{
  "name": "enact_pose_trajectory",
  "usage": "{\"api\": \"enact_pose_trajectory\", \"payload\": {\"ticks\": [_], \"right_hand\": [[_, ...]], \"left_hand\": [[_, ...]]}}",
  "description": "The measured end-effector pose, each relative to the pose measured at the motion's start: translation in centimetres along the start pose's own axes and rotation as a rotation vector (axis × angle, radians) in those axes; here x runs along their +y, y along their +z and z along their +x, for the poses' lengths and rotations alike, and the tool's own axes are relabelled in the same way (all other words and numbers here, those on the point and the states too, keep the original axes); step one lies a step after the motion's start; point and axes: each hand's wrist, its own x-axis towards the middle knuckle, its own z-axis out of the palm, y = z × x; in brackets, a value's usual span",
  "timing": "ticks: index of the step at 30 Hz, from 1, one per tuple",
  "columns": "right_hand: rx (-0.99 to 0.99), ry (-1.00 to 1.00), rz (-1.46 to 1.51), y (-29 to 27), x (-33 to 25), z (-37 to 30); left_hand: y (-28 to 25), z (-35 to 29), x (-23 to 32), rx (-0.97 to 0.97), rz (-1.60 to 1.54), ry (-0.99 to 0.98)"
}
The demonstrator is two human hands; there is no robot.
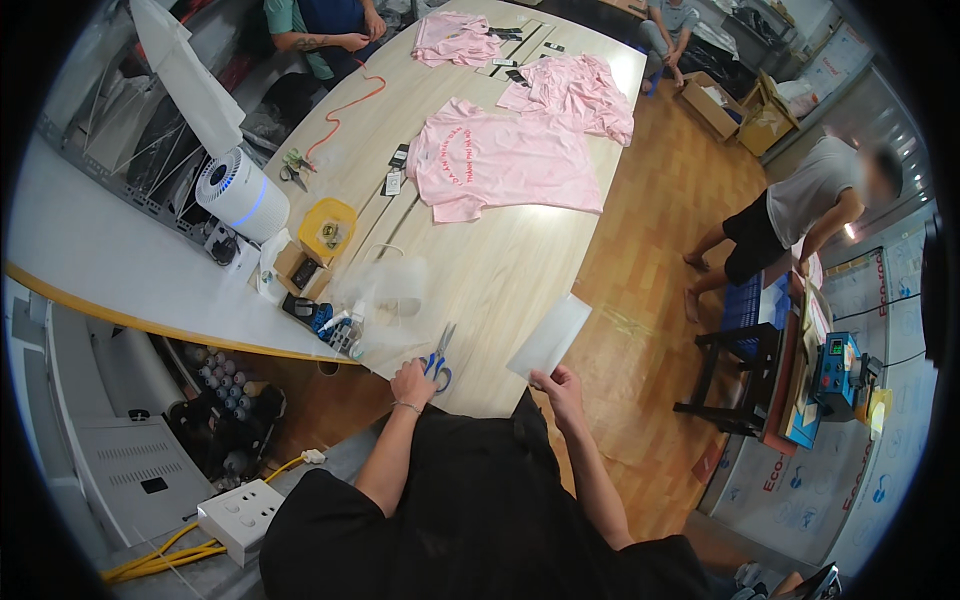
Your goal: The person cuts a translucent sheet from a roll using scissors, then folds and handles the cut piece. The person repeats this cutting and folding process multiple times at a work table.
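Note:
At the near edge of the table, my left hand (pixel 411 386) rests right beside the blue handles of a pair of scissors (pixel 440 363). Its fingertips meet one handle loop, but whether they grip it is not clear. The scissors lie with their blades pointing away from me. In my right hand (pixel 562 393), pinched between thumb and fingers, is a thin whitish translucent sheet (pixel 552 335). It is held by its lower corner and tilts up past the table's right edge.
Pink printed shirts (pixel 505 160) lie farther up the table (pixel 490 270). Along its left stand a yellow bowl (pixel 327 228), clear plastic film (pixel 385 295) and a white air purifier (pixel 243 195). One person (pixel 790 205) bends over a press at right; others sit at the back.

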Motion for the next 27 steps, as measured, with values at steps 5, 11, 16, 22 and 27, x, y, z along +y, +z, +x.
{"api": "enact_pose_trajectory", "payload": {"ticks": [5, 11, 16, 22, 27], "right_hand": [[-0.019, 0.001, 0.036, 0.7, -0.9, 0.3], [-0.015, 0.025, 0.052, 0.7, -1.7, 0.5], [-0.024, 0.037, 0.097, -0.5, -1.2, 1.0], [0.062, 0.075, 0.165, -1.1, -1.7, 0.5], [0.13, 0.02, -0.03, -2.5, 1.6, 2.9]], "left_hand": [[1.5, 0.5, 0.2, 0.042, 0.053, 0.009], [1.3, 1.1, 1.3, -0.032, 0.06, -0.015], [2.4, 2.7, 0.5, -0.08, -0.014, 0.008], [0.8, 3.9, 2.7, -0.599, -0.81, -0.035], [-0.6, 1.3, 7.2, -0.791, -1.316, 0.157]]}}
